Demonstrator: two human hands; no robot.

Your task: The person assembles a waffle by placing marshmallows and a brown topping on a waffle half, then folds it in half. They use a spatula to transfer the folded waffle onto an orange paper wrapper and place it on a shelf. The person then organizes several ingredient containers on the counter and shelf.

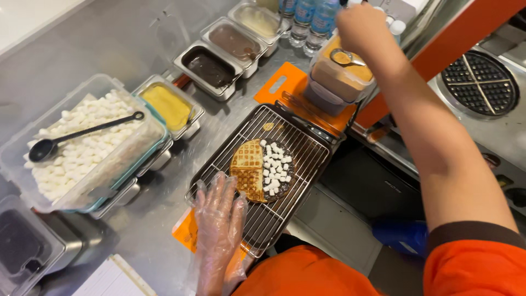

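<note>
the left hand, in a thin clear plastic glove, lies flat with fingers spread on the near left corner of a wire cooling rack, holding nothing, fingertips just beside a round waffle. the waffle sits near the middle of the rack; its right half is covered with dark chocolate spread and small white marshmallows, its left half is bare and golden. the rack rests on an orange cutting board on the steel counter.

the right hand reaches out to the far edge of the counter, above a clear tub of brown powder with a metal scoop lying in it; its fingers are turned away, so i cannot tell whether they are curled round anything.

along the left edge stands a large clear container of marshmallows with a black spoon across it. behind it runs a row of steel pans: yellow sauce, dark chocolate, lighter brown spread and a pale cream. water bottles stand at the far edge. a round waffle iron sits at the right.
</note>
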